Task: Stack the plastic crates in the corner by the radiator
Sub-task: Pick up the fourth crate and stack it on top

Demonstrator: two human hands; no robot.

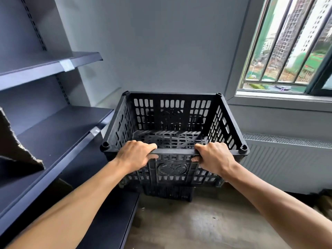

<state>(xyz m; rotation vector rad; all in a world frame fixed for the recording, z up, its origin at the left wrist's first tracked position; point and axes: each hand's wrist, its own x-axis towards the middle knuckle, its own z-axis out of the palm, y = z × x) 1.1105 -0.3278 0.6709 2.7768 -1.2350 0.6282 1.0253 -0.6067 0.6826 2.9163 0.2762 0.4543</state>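
While both bare forearms reach forward, the left hand [136,155] and the right hand [213,157] each clench the near top rim of a black slotted plastic crate [222,126]. On each hand the fingers curl over the rim's upper edge and the thumb presses the outer wall just under it. The two grips sit a little apart, either side of the round embossed emblem on the near wall. The crate is upright, its open top facing the camera and nothing inside it. Directly under it shows part of a second black plastic crate [168,193] standing on the grey-brown floor [197,221]; whether the upper one rests fully on it cannot be told. Both stand in the corner against the plain grey wall [161,42], just beside the long grey ribbed radiator [287,164] on the right. Above the radiator is a barred window [287,51]. On the left runs dark metal shelving [53,130] with a torn-edged brownish sheet [16,146] lying on one shelf.
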